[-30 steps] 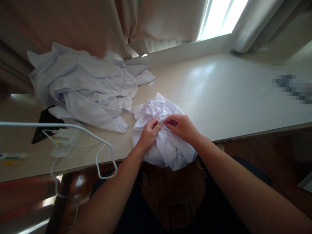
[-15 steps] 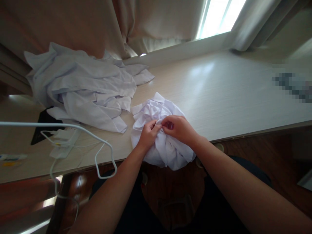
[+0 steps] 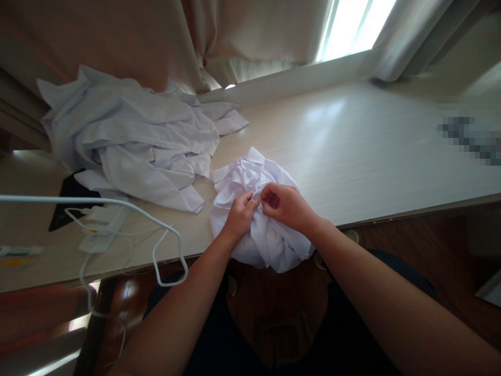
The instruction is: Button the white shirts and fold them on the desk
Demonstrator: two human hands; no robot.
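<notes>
a home room: curtains (image 3: pixel 117 42), desk (image 3: pixel 352 151), heaped shirts (image 3: pixel 133 141).

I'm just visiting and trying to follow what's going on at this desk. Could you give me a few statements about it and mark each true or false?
1. Both hands, left hand and right hand, pinch the crumpled white garment. True.
2. That garment hangs partly over the desk edge. True.
3. A pile of white clothes lies right of the hands. False: it lies to their left.
4. The white cable is black. False: it is white.
</notes>
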